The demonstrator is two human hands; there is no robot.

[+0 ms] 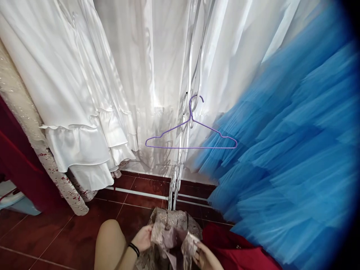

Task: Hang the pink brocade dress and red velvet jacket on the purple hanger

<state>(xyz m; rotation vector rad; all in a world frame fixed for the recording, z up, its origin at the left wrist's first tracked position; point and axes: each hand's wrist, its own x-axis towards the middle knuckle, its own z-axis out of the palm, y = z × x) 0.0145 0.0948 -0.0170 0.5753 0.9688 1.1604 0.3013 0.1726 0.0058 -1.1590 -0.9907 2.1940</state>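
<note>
Low in the view, a shiny taupe garment (165,240) with a sparkly pattern is bunched between my hands, its pinkish lining showing at an opening. My left hand (143,238), with dark bands at the wrist, has its fingers closed on the left edge of that opening. On the opposite edge, my right hand (201,252) grips the fabric with the thumb and fingers bent round it. Beyond the garment, a purple hanger (191,147) hangs bare in front of the white metal rack, touched by neither hand.
White ruffled dresses (81,146) hang at the left, beside a patterned cream cloth (60,180). Layered blue tulle (281,161) fills the right side. Red fabric (239,247) lies near my right hand. The rack's low bar (140,193) crosses above the dark red tiles (56,228).
</note>
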